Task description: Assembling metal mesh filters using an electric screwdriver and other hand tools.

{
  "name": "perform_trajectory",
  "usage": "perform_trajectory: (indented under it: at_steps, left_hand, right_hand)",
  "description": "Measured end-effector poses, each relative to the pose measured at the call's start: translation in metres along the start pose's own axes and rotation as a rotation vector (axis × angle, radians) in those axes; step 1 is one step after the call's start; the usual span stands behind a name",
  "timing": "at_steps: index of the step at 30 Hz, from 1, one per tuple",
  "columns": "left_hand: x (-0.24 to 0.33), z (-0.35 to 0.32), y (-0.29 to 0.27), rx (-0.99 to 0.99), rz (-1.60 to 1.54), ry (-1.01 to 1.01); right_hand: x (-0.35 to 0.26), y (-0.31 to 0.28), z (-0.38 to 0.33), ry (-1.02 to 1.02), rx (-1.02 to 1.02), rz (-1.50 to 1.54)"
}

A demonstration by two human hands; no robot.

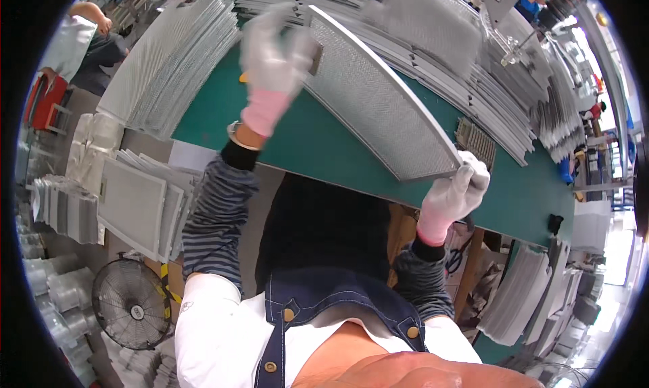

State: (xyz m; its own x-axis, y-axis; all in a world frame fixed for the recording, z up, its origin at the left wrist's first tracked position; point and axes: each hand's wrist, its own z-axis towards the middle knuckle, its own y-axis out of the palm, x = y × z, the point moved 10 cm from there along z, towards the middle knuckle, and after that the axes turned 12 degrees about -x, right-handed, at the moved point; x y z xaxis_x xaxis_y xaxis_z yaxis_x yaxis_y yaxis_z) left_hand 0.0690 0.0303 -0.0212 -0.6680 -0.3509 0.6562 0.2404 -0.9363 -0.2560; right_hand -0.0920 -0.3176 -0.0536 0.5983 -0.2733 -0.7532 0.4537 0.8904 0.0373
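A framed metal mesh panel (378,90) stands tilted on its long edge over the green table, its pale rim slanting from upper left to lower right. My right hand (460,188), in a white glove with a pink cuff, is closed on the panel's near right corner. At the panel's far left end is my left hand (278,60), gloved the same way and smeared by motion. Its fingers seem raised, but whether they grip anything cannot be made out. A small brownish-grey piece (316,58) shows between that hand and the panel's end.
Stacked mesh panels (179,67) stand at the table's left, and more panel stacks (460,84) line its far side. A small ribbed block (476,142) lies on the green table (324,134) beyond my right hand. A floor fan (132,303) and leaning framed panels (132,202) are at lower left.
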Motion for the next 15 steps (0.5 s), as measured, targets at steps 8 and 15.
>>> perform_trajectory:
  at_steps: [8,15]
  left_hand:
    - [0.154,-0.055,0.151,-0.487,0.367,0.548]
    - [0.119,-0.041,0.131,-0.389,0.182,0.568]
  right_hand:
    - [-0.017,0.035,0.017,-0.039,-0.542,-0.11]
    - [0.098,-0.027,0.015,0.49,-0.815,-0.893]
